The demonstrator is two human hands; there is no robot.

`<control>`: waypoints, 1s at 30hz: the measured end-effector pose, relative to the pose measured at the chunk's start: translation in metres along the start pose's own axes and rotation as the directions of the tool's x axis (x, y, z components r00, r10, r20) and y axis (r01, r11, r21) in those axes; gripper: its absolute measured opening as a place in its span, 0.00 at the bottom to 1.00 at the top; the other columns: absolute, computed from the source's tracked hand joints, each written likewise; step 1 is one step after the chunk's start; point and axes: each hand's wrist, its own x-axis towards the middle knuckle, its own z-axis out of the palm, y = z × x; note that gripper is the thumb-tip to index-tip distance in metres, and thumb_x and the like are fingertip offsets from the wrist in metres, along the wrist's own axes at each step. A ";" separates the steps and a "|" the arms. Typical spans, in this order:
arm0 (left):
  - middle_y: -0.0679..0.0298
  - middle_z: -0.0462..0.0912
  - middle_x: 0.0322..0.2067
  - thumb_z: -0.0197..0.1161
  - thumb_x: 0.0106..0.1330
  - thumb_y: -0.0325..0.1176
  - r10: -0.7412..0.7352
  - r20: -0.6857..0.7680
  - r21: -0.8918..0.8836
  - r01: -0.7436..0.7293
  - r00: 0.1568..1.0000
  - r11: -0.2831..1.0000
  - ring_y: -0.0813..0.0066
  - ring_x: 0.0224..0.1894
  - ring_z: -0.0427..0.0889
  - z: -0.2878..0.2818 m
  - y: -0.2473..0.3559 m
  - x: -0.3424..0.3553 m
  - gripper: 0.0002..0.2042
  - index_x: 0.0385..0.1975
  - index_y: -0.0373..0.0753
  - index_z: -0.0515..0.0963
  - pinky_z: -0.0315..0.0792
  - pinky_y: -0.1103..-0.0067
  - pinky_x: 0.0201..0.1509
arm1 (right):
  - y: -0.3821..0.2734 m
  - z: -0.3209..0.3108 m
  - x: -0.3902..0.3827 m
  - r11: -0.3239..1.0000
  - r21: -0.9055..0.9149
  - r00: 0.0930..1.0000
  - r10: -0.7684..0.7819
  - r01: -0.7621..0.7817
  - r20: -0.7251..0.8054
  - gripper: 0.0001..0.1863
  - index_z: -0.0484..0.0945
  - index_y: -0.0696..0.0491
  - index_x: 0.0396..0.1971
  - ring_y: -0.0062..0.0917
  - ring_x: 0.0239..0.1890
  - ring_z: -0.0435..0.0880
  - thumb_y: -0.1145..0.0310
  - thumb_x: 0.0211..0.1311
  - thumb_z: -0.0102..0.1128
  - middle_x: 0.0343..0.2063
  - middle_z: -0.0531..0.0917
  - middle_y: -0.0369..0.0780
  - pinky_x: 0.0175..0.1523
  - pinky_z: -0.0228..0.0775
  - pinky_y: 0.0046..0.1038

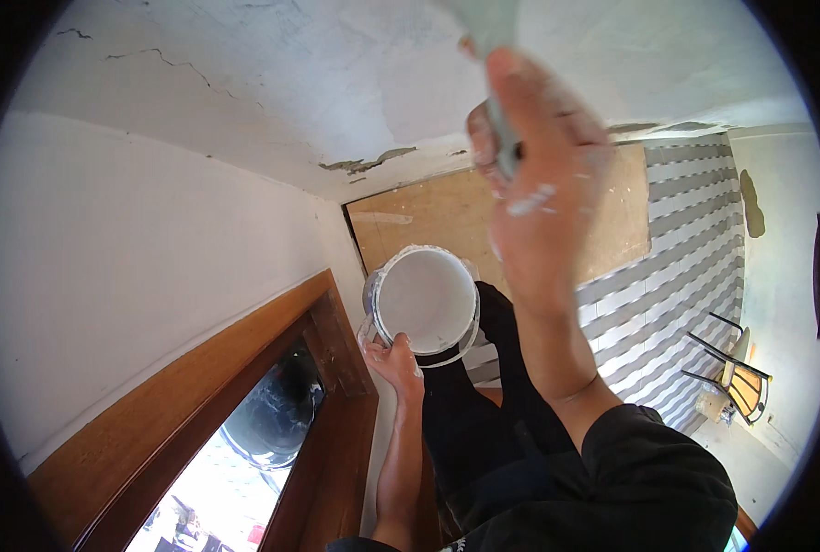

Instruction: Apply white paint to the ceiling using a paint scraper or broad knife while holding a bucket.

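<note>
My right hand [543,156], blurred and flecked with white, is raised at the upper middle, its fingers closed round the handle of a pale grey-green tool [485,28], perhaps a scraper; the tool's far end is blurred against the white plastered surface [272,55], which shows cracks and flaked patches. My left hand [393,359] grips the lower-left rim of a white bucket [426,299] with a smeared rim, a wire handle and whitish contents, held below my right hand.
A wooden board [617,212] lies below, beside grey-and-white striped flooring [668,267]. A wood-framed window [198,414] runs along the left wall [152,230]. A chair [741,386] stands at the right. My dark-clad legs show below the bucket.
</note>
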 end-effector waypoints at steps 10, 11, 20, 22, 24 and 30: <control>0.52 0.76 0.47 0.52 0.45 0.11 -0.084 0.028 -0.001 0.085 0.996 0.996 0.64 0.49 0.79 -0.002 -0.001 -0.004 0.29 0.53 0.32 0.66 0.72 0.74 0.52 | 0.140 -0.073 -0.044 0.927 -0.086 0.923 0.350 -0.366 -0.156 0.12 0.83 0.61 0.37 0.08 0.15 0.62 0.65 0.64 0.62 0.14 0.69 0.27 0.21 0.50 0.16; 0.52 0.76 0.47 0.52 0.45 0.11 -0.080 0.023 -0.001 0.080 0.997 0.997 0.64 0.49 0.79 -0.001 -0.001 -0.004 0.29 0.53 0.32 0.66 0.72 0.74 0.52 | 0.141 -0.074 -0.045 0.909 -0.065 0.902 0.396 -0.412 -0.172 0.13 0.83 0.60 0.36 0.08 0.15 0.62 0.64 0.64 0.62 0.14 0.69 0.27 0.20 0.48 0.15; 0.53 0.77 0.45 0.52 0.45 0.11 -0.079 0.026 -0.003 0.079 0.997 0.997 0.65 0.47 0.79 -0.002 -0.004 -0.007 0.28 0.53 0.32 0.67 0.73 0.76 0.50 | 0.064 -0.025 -0.026 0.919 -0.082 0.917 0.375 -0.387 -0.134 0.13 0.82 0.60 0.38 0.09 0.15 0.63 0.64 0.62 0.64 0.15 0.71 0.29 0.20 0.49 0.15; 0.54 0.78 0.45 0.52 0.45 0.11 -0.044 0.012 0.033 0.044 0.999 0.998 0.65 0.47 0.79 -0.004 -0.009 -0.005 0.28 0.52 0.32 0.67 0.73 0.76 0.50 | 0.045 -0.017 -0.022 0.926 -0.028 0.921 0.370 -0.376 -0.123 0.13 0.82 0.60 0.39 0.09 0.15 0.64 0.65 0.63 0.63 0.15 0.71 0.29 0.20 0.49 0.15; 0.54 0.78 0.44 0.52 0.45 0.11 -0.034 0.012 0.042 0.034 0.999 0.999 0.65 0.46 0.79 0.000 -0.006 -0.006 0.28 0.52 0.32 0.67 0.72 0.76 0.51 | 0.034 -0.013 -0.021 0.936 -0.011 0.931 0.348 -0.351 -0.112 0.13 0.82 0.60 0.40 0.09 0.15 0.64 0.65 0.63 0.63 0.15 0.72 0.29 0.20 0.49 0.15; 0.55 0.78 0.44 0.51 0.45 0.12 -0.055 0.032 -0.030 0.056 0.998 0.998 0.67 0.46 0.79 0.000 0.002 -0.009 0.28 0.53 0.31 0.66 0.71 0.76 0.52 | 0.005 -0.004 -0.017 1.000 0.005 0.998 0.012 -0.012 -0.054 0.14 0.82 0.61 0.41 0.08 0.16 0.64 0.65 0.65 0.61 0.15 0.71 0.29 0.20 0.49 0.14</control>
